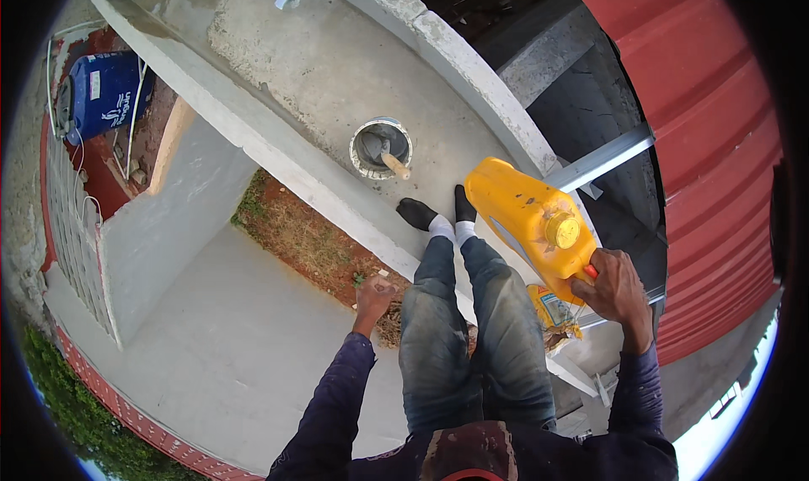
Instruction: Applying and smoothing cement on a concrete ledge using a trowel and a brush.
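My right hand (617, 285) is closed round the handle of a yellow jerrycan (524, 207), held tilted beside my right leg. Its yellow cap (562, 230) is on, and a bit of red shows by my fingers. My left hand (377, 299) hangs out over the drop beside my left knee, its fingers curled; whatever they hold, if anything, is hidden. Ahead of my feet a whitish bucket (358, 163) stands on the concrete ledge, with grey wet mix inside. From it leans a tool with a wooden handle (395, 166), its head hidden in the bucket.
I stand on a narrow concrete ledge (312, 68) between low walls (278, 173). Metal bars (602, 159) and a red corrugated roof (683, 102) lie to the right. A yellow bag (552, 308) sits by my right knee. Far below left is a blue tank (105, 93).
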Demonstrator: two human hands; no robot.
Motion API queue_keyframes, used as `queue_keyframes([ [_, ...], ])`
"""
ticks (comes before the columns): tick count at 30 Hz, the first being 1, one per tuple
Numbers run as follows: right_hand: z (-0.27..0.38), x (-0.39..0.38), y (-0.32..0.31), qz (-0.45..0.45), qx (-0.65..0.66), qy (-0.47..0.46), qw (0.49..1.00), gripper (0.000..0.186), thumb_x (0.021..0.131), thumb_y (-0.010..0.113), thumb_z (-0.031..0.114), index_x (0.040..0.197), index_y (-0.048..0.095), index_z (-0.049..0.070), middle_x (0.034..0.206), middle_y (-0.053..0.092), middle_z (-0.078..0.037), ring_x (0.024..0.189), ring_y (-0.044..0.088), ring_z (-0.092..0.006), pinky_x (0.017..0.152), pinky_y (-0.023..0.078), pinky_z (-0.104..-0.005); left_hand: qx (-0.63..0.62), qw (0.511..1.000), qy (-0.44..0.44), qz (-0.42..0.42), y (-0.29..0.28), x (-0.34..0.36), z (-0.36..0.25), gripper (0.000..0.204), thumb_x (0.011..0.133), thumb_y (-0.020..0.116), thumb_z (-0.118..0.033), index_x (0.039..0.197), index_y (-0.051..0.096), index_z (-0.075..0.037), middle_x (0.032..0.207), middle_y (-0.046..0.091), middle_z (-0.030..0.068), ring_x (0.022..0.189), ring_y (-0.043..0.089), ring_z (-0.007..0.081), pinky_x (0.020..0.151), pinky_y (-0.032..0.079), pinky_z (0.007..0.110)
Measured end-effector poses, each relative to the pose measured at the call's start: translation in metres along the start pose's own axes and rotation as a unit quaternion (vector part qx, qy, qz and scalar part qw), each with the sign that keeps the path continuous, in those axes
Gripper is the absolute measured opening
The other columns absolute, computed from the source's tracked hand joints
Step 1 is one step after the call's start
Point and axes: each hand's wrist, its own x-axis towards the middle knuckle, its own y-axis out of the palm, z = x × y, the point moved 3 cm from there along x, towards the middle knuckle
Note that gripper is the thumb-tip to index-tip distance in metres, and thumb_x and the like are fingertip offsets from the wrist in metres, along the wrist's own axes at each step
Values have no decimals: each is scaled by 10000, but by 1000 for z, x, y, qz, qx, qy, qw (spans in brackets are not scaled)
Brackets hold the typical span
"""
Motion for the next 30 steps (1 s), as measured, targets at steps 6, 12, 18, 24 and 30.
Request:
queue_keyframes([
  [6, -86, -88, 50, 74, 45, 135, 987, 323, 753, 734, 256, 801, 594, -31, 765, 622, -233, 733, 601, -437, 702, 479, -478, 8, 996, -75, 38, 35, 10, -11, 278, 848, 778, -229, 706, 666, -17, 618, 604, 34, 557, 520, 147, 568, 433, 349],
  [12, -192, -80, 175, 60, 59, 220, 972, 294, 736, 748, 259, 833, 628, 9, 803, 674, -233, 779, 659, -439, 739, 517, -516, 128, 989, -64, 33, 69, 14, -31, 313, 913, 697, -256, 709, 661, -20, 651, 603, 22, 625, 527, 136, 599, 423, 331],
  [18, -301, -10, 325, -13, 65, 265, 962, 265, 794, 699, 277, 926, 651, 52, 867, 699, -231, 849, 684, -422, 811, 531, -535, 94, 996, -8, -5, 68, 12, -47, 61, 867, 679, -85, 882, 699, -30, 742, 645, 22, 681, 580, 131, 678, 492, 309],
  [24, -371, 62, 413, 7, -4, 284, 959, 303, 858, 659, 299, 1068, 637, 82, 1014, 712, -203, 995, 687, -378, 902, 526, -514, 119, 990, -70, -27, 43, 6, -43, 128, 834, 655, -12, 955, 694, -25, 788, 634, 21, 736, 583, 118, 693, 496, 297],
  [30, -401, 61, 430, -50, 52, 234, 970, 280, 847, 691, 237, 1044, 624, 49, 982, 692, -213, 946, 659, -427, 875, 519, -539, 65, 987, -127, -69, 29, 0, -26, 158, 865, 675, -67, 1012, 710, -20, 851, 683, 46, 784, 622, 136, 742, 511, 312],
])
